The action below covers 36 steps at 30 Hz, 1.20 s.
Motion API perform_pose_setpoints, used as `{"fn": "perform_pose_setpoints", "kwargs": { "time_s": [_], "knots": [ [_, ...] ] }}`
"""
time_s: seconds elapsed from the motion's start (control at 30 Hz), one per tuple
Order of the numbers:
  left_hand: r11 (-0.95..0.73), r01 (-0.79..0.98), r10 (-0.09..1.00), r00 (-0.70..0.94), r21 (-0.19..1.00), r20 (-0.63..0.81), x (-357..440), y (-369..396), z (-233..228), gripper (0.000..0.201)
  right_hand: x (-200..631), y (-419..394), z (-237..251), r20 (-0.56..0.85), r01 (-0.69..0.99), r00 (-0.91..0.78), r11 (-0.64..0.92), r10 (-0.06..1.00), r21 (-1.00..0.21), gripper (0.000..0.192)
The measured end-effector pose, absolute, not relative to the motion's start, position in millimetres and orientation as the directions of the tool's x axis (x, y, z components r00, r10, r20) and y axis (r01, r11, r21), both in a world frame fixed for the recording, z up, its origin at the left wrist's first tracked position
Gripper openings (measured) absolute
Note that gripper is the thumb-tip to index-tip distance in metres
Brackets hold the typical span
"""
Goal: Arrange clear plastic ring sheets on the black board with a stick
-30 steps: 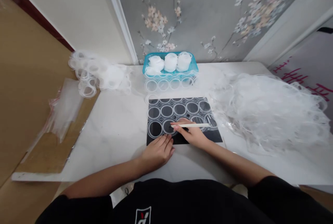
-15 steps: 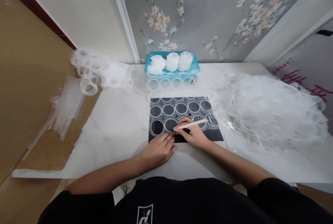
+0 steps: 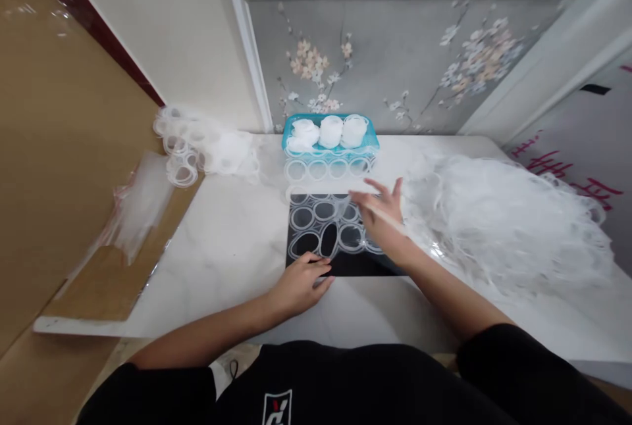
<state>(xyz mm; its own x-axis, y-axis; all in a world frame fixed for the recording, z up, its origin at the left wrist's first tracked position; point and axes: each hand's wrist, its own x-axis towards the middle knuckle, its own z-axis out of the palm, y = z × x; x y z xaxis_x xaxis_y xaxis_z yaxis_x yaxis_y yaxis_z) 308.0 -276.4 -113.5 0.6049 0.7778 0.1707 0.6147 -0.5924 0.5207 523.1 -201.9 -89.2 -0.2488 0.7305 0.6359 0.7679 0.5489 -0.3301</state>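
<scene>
On a black mat [image 3: 365, 267] lies a clear plastic sheet with rows of round rings [image 3: 302, 218]. My left hand [image 3: 305, 285] lies low on the mat's near edge, fingers stretched out, fingertips at the sheet's lower edge. Above the sheet's right part is my right hand [image 3: 382, 218], some fingers spread. A slim white stick [image 3: 390, 218], blurred, lies held in it. By its left fingertips is a blurred translucent patch [image 3: 340, 208]; whether they pinch it is unclear. The sheet looks buckled, with a narrowed dark opening [image 3: 328, 239] near my left fingertips.
Behind the mat, a blue tray [image 3: 330, 149] holds stacks of white translucent discs [image 3: 330, 131]. A big heap of clear ring sheets [image 3: 518, 221] covers the right side. More ring pieces [image 3: 222, 152] lie at the back left, beside plastic bags [image 3: 145, 198] on cardboard.
My right hand has moved up and away from my left hand, carrying the stick, and its fingers have spread. The sheet's lower-left rings have warped. The view has shifted slightly.
</scene>
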Motion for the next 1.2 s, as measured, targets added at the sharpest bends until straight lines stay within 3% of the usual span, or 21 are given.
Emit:
{"fn": "perform_pose_setpoints", "kwargs": {
  "time_s": [0.07, 0.1, 0.23, 0.33, 0.6, 0.87, 1.1, 1.2],
  "knots": [
    [-0.636, 0.603, 0.748, 0.636, 0.482, 0.191, 306.7, -276.5, -112.9, 0.020, 533.6, -197.5, -84.2, 0.682, 0.766, -0.045, 0.463, 0.730, -0.445, 0.026],
    [-0.670, 0.590, 0.723, 0.658, 0.451, 0.212, 306.6, -276.3, -111.9, 0.022, 537.8, -200.6, -86.4, 0.669, 0.746, -0.023, 0.458, 0.743, -0.483, 0.025],
    [-0.829, 0.495, 0.558, 0.770, 0.262, 0.310, 313.5, -274.2, -108.7, 0.033, 545.0, -231.7, -115.5, 0.411, 0.645, -0.222, 0.449, 0.884, -0.618, 0.023],
    [-0.893, 0.434, 0.448, 0.841, 0.117, 0.303, 325.0, -272.0, -113.0, 0.046, 545.4, -249.0, -132.8, 0.245, 0.578, -0.289, 0.373, 0.925, -0.726, 0.025],
    [-0.887, 0.457, 0.454, 0.833, 0.069, 0.316, 338.1, -273.5, -126.6, 0.050, 546.2, -249.6, -133.6, 0.128, 0.543, -0.318, 0.291, 0.939, -0.788, 0.024],
    [-0.873, 0.465, 0.487, 0.817, 0.149, 0.308, 338.9, -273.7, -126.0, 0.046, 547.5, -252.5, -138.2, 0.214, 0.590, -0.360, 0.399, 0.908, -0.702, 0.023],
    [-0.789, 0.491, 0.591, 0.771, 0.370, 0.239, 341.9, -269.8, -117.3, 0.047, 547.0, -247.0, -133.1, 0.388, 0.643, -0.578, 0.694, 0.717, -0.324, 0.023],
    [-0.778, 0.488, 0.603, 0.755, 0.395, 0.258, 340.5, -269.5, -115.7, 0.044, 562.3, -219.9, -115.9, 0.524, 0.729, -0.387, 0.600, 0.759, -0.331, 0.026]
  ]
}}
